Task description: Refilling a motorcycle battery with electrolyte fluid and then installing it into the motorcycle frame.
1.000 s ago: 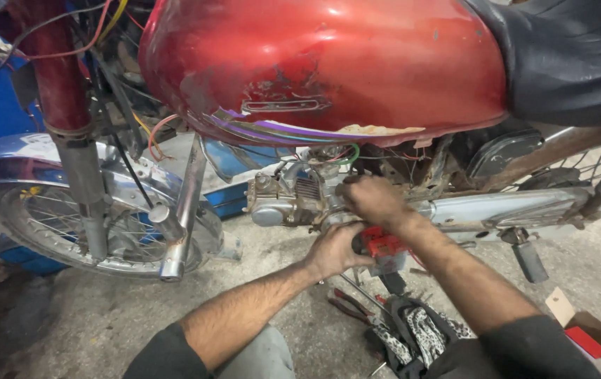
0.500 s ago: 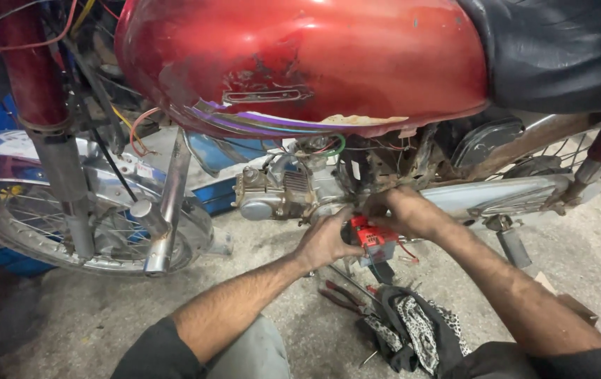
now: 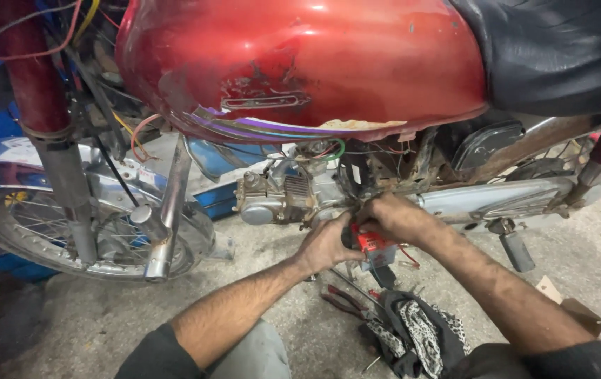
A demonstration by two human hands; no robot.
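Small red part [image 3: 372, 243]: below the engine [image 3: 279, 200], gripped between both hands. Left hand [image 3: 328, 242] clenched on its left side; right hand [image 3: 391, 216] clasping it from above. Pliers [image 3: 342, 302] and patterned cloth [image 3: 412, 330] on floor just beneath hands. Red fuel tank [image 3: 300, 63] above.

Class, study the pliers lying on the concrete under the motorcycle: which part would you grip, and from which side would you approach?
Grip the pliers by the two red handles, coming from above. They lie flat on the floor, with the patterned cloth crowding their right end, so a top approach probably stays clearest.
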